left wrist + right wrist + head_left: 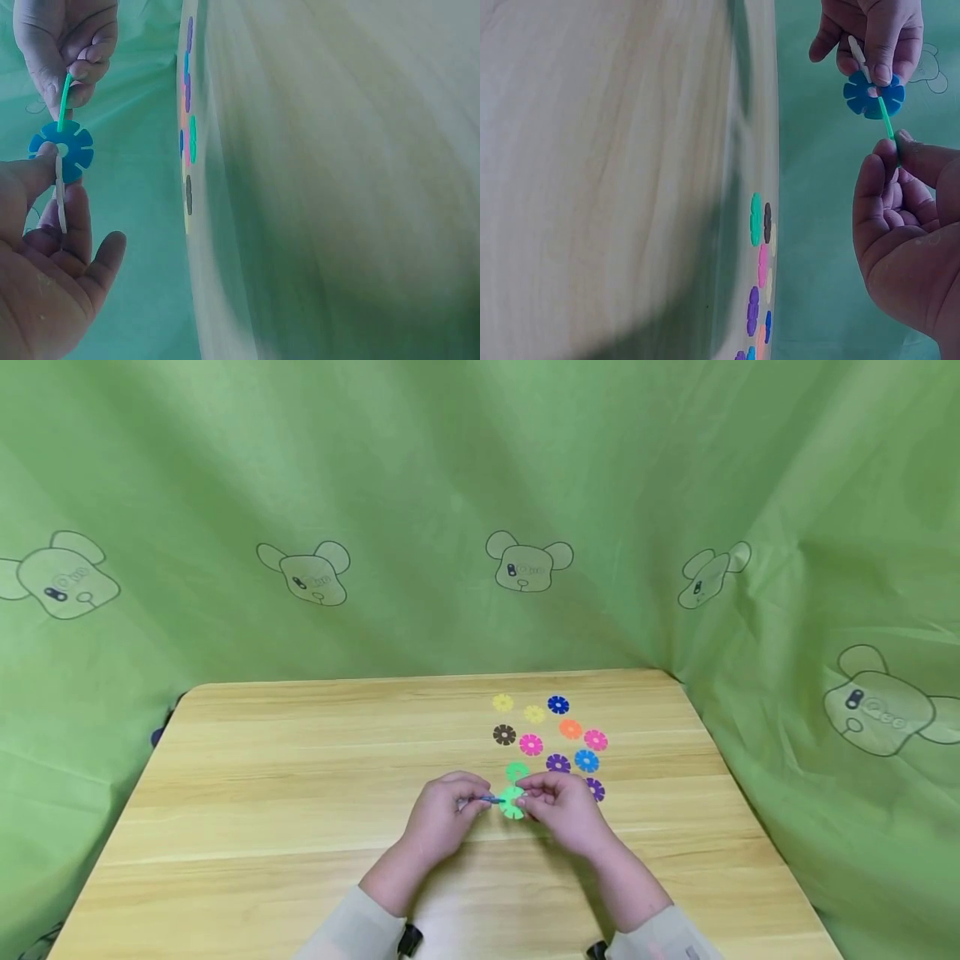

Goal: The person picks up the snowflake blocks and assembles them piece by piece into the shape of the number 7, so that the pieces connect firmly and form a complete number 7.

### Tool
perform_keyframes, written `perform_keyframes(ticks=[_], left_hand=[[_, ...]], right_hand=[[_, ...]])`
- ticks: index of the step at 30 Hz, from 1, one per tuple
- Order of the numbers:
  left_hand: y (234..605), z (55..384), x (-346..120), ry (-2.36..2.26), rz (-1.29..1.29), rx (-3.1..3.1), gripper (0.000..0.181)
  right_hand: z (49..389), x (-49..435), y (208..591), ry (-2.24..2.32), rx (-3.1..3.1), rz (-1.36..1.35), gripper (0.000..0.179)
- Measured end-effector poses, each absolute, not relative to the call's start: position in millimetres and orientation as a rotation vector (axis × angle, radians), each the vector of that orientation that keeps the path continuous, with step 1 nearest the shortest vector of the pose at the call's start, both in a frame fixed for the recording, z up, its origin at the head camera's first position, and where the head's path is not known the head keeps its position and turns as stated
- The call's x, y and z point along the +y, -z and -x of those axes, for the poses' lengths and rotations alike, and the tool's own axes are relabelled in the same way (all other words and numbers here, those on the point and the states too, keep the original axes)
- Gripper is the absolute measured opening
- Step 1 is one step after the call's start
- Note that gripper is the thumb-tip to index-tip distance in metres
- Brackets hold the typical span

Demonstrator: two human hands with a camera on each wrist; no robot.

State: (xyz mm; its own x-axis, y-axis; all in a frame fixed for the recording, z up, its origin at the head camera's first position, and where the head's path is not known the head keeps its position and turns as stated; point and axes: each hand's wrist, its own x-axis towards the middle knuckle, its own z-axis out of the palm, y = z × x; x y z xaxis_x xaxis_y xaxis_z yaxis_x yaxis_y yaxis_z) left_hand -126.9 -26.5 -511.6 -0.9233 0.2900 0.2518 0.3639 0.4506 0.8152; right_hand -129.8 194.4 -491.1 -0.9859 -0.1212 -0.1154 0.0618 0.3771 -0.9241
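Above the table, my left hand (442, 818) pinches a blue slotted plastic disc (78, 156) together with a white disc (61, 202), seen edge-on and crossing the blue one. The thumb lies over the blue disc's middle. My right hand (568, 814) pinches a light green slotted disc (507, 811) between thumb and fingertips. In the right wrist view, the green disc's edge meets the blue disc's rim at an angle; how deep it sits in a slot cannot be made out. Fingers partly cover all three discs.
Several loose discs lie flat on the wooden table (285, 777) beyond my hands, among them a brown disc (497, 735), an orange disc (571, 729) and another green disc (512, 774). A purple disc (597, 790) is partly behind my right hand. Green curtain (420, 510) surrounds the table.
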Motion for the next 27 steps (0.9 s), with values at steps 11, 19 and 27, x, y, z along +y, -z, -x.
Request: perform_keyframes(ticks=[11, 19, 27], left_hand=[[510.7, 128.7, -27.4, 1.464, 0.638, -2.559, 0.005], [512.3, 128.3, -26.7, 1.497, 0.634, -2.492, 0.004], [510.9, 127.1, -27.6, 1.504, 0.633, -2.468, 0.004]], right_hand=[[130.8, 193.8, 486.7, 1.696, 2.442, 0.028, 0.019], [131.7, 194.1, 482.9, 1.758, 2.386, 0.013, 0.018], [131.2, 194.5, 481.8, 1.809, 2.343, 0.042, 0.021]])
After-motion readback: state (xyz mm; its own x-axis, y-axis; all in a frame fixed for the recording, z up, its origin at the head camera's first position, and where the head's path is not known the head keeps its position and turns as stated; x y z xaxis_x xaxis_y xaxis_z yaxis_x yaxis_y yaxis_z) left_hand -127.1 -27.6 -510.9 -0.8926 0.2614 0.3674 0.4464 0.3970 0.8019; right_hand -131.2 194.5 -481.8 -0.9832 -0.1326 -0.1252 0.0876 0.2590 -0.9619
